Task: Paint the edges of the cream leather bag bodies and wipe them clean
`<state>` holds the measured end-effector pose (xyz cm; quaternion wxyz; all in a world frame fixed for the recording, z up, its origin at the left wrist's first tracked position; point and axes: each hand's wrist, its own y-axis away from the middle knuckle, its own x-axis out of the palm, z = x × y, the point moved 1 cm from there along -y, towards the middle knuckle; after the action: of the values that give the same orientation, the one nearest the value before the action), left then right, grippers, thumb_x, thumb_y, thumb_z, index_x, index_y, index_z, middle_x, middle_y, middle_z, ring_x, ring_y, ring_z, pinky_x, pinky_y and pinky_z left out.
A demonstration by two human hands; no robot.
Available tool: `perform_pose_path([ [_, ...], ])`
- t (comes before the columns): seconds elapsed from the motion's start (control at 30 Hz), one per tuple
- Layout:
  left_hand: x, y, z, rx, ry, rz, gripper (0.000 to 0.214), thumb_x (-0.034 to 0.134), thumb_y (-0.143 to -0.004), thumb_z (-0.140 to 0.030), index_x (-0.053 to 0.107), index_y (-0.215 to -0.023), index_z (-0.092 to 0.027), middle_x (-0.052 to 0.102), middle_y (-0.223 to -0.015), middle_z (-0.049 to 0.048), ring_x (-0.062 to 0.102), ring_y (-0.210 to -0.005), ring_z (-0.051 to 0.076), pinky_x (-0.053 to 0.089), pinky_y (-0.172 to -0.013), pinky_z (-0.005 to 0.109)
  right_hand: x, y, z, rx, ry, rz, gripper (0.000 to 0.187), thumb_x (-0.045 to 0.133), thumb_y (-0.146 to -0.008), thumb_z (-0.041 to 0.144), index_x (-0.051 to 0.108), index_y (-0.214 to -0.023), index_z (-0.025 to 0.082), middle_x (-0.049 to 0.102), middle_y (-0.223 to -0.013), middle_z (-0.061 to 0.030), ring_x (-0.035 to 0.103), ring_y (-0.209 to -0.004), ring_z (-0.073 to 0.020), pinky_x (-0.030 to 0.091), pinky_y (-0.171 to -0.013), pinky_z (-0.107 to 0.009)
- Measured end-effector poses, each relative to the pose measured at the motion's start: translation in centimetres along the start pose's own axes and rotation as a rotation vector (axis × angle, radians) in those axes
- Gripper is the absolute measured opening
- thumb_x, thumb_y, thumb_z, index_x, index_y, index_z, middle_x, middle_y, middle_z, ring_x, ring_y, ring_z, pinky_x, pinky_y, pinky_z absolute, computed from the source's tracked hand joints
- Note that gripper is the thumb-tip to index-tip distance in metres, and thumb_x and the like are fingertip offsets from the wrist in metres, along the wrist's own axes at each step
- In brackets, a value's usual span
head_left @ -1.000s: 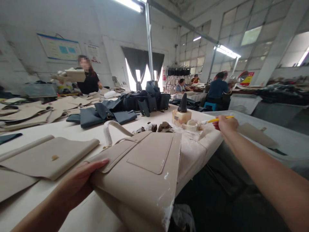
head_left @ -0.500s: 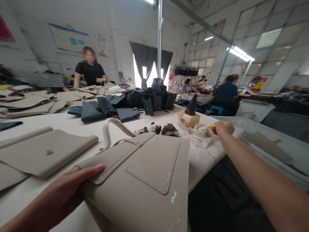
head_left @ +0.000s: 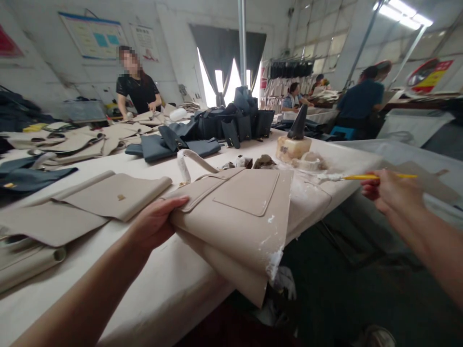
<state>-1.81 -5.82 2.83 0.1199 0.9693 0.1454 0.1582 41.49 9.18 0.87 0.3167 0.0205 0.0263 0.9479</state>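
Observation:
A beige handbag piece (head_left: 231,212) with a stitched back pocket and a pale wrapped handle lies at the table's near edge, its lower part hanging over. White glue is smeared along its right edge. My left hand (head_left: 157,219) grips its left side, thumb on top and fingers underneath. Off to the right, my right hand (head_left: 394,193) is closed around a yellow-handled brush (head_left: 361,177), held level above the table's corner, apart from the bag. White glue coats the brush's tip. Beyond it sits a small glue dish (head_left: 311,163).
A yellowish block with a dark cone (head_left: 298,123) stands beside the dish. Navy bag pieces (head_left: 231,125) are heaped behind, and beige panels (head_left: 119,193) lie left. A co-worker (head_left: 139,91) stands across the table (head_left: 144,279). A pale bin (head_left: 412,159) is at right.
My right hand has drawn the brush away from the glue dish, toward me and to the right. My left hand still holds the bag piece; the view has shifted.

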Motion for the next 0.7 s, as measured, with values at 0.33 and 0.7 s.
perform_pose_path([
  [0.33, 0.1, 0.0, 0.2, 0.03, 0.009, 0.061, 0.015, 0.065, -0.071, -0.014, 0.072, -0.082, -0.007, 0.072, -0.074, 0.0091, 0.062, -0.058, 0.016, 0.054, -0.055, 0.025, -2.1, 12.6, -2.7, 0.058, -0.125, 0.376, 0.01, 0.056, -0.079, 0.013, 0.062, -0.072, 0.011, 0.054, -0.047, -0.0012, 0.045, -0.035, -0.0073, 0.037, -0.033, -0.013],
  [0.7, 0.0, 0.1, 0.4, 0.033, 0.021, 0.09, 0.011, 0.063, -0.072, -0.014, 0.071, -0.077, -0.008, 0.069, -0.07, 0.0077, 0.06, -0.057, 0.015, 0.053, -0.055, 0.024, -3.1, 18.5, -5.7, 0.05, 0.016, 0.53, 0.033, 0.067, -0.062, 0.043, 0.062, -0.075, 0.013, 0.055, -0.045, -0.0002, 0.046, -0.034, -0.009, 0.033, -0.03, -0.015],
])
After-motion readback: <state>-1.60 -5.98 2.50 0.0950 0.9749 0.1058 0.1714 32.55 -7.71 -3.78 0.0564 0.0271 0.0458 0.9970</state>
